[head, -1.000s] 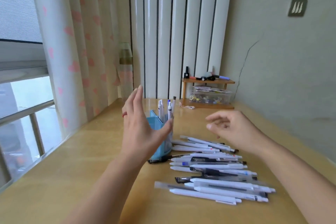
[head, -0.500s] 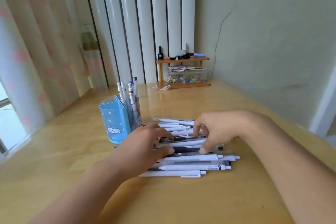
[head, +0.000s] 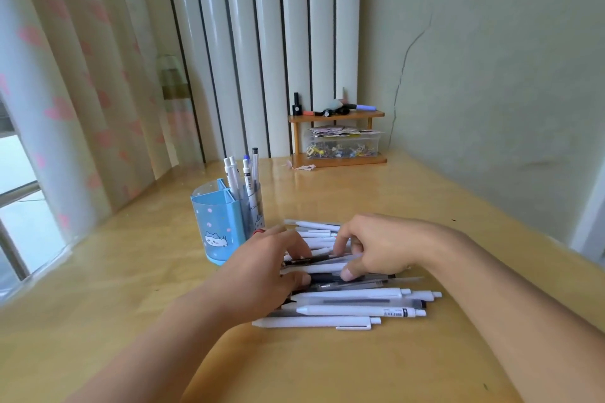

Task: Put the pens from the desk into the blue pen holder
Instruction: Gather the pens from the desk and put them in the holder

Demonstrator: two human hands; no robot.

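The fingers of both hands lay curled over the pile of pens at 6 o'clock on the surface, seemingly gathering several; grip unclear; the blue pen holder stood at 9 o'clock

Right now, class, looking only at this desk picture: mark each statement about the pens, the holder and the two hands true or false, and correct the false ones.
1. The blue pen holder already has pens standing in it. True.
2. The holder lies on its side. False: it stands upright.
3. Both the left hand and right hand are on the pile of pens. True.
4. The pile lies left of the holder. False: it lies to its right.
5. The wooden shelf is bare. False: small items sit on it.
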